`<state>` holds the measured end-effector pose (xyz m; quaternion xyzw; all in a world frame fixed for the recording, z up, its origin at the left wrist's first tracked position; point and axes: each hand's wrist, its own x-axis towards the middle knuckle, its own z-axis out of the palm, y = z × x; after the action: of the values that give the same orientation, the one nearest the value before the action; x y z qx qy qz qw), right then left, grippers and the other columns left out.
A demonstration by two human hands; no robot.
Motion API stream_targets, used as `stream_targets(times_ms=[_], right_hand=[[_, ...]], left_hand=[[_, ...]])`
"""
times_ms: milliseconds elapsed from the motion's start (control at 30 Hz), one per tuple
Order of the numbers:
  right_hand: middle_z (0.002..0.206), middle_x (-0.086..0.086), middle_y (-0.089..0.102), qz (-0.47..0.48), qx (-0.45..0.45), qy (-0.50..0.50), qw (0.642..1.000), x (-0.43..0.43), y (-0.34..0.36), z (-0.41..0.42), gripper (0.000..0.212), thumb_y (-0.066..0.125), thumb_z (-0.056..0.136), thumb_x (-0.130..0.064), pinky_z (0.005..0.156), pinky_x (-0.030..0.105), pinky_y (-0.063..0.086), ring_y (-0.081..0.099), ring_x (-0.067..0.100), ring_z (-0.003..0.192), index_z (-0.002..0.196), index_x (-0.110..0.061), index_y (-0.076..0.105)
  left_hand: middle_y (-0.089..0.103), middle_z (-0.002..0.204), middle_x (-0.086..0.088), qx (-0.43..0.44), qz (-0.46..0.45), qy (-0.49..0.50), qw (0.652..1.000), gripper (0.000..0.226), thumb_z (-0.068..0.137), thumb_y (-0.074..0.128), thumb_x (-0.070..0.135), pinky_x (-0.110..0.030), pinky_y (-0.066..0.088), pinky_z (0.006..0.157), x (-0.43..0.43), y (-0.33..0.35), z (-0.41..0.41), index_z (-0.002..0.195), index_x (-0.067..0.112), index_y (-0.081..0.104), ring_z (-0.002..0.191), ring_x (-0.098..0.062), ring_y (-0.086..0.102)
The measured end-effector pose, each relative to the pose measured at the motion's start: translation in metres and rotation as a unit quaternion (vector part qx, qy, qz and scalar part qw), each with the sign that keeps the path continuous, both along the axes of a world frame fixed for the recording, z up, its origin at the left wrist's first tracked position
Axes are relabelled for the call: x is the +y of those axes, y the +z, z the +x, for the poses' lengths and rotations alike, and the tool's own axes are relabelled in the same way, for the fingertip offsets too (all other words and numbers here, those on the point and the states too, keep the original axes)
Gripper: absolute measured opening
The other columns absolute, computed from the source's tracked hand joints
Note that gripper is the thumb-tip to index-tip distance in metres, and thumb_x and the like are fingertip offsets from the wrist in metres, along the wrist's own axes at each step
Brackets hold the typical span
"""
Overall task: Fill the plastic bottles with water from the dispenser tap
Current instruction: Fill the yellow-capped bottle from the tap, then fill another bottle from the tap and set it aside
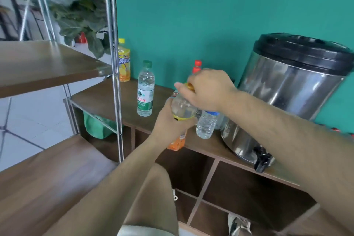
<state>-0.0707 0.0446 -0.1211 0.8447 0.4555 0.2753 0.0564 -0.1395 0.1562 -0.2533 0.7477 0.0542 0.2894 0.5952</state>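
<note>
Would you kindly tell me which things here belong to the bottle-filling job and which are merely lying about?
Job: orange-label bottle, left hand, right hand, dispenser, tap, green-capped bottle, blue-capped bottle, yellow tea bottle.
Lying about: leafy plant, metal shelving.

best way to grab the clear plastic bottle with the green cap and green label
I'd wrap a hand round the labelled middle of the green-capped clear plastic bottle, coming from the front. It stands upright and alone on the brown wooden counter, with the teal wall behind it.
</note>
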Motion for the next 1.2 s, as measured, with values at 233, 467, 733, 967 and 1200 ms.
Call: stream_targets(times_ms=[233,467,733,967,1200], right_hand=[[0.070,0.006,0.044,-0.034,0.075,-0.108,0.991,0.032,-0.002,0.036,0.057,0.032,0.110,-0.050,0.062,0.033,0.038,0.057,0.031,0.077,0.079,-0.013,0.062],[0.073,0.003,0.048,0.038,0.093,-0.114,0.988,0.046,-0.025,0.052,0.060,0.035,0.108,-0.062,0.063,0.036,0.035,0.054,0.030,0.076,0.077,-0.012,0.048],[0.114,0.006,0.050,-0.082,0.221,0.007,0.972,0.035,-0.014,0.070,0.038,0.075,0.097,-0.036,0.091,0.040,0.049,0.056,0.026,0.105,0.128,-0.016,0.063],[0.125,0.002,0.048,-0.185,0.110,-0.014,0.976,0.038,-0.016,0.068,0.056,0.084,0.085,-0.034,0.094,0.043,0.052,0.049,0.027,0.120,0.135,-0.027,0.061],[0.124,0.003,0.051,-0.196,0.042,-0.028,0.979,0.042,-0.025,0.070,0.054,0.082,0.090,-0.026,0.086,0.038,0.043,0.049,0.030,0.122,0.139,-0.025,0.059]], left_hand=[[0.072,0.105,0.013,0.032,-0.013,0.002,0.999,0.055,0.077,0.092,0.027,-0.024,0.052,0.082,0.020,-0.013,0.045,0.120,0.029,0.059,0.096,0.001,0.068],[0.069,0.100,0.022,-0.010,-0.090,0.046,0.995,0.058,0.075,0.093,0.022,-0.007,0.048,0.065,0.018,-0.021,0.071,0.117,0.030,0.054,0.090,0.008,0.066],[0.057,0.124,0.014,0.021,-0.082,-0.023,0.996,0.064,0.083,0.089,0.028,-0.017,0.045,0.084,0.014,-0.039,0.090,0.119,0.044,0.039,0.113,0.007,0.056],[0.048,0.138,0.007,0.037,-0.002,-0.040,0.999,0.075,0.080,0.088,0.044,-0.041,0.043,0.111,0.029,-0.040,0.100,0.134,0.038,0.036,0.134,-0.014,0.049],[0.047,0.147,0.000,0.037,0.053,0.047,0.997,0.069,0.095,0.051,0.067,-0.041,0.032,0.122,0.068,-0.082,0.099,0.147,0.022,0.048,0.141,-0.013,0.039]])
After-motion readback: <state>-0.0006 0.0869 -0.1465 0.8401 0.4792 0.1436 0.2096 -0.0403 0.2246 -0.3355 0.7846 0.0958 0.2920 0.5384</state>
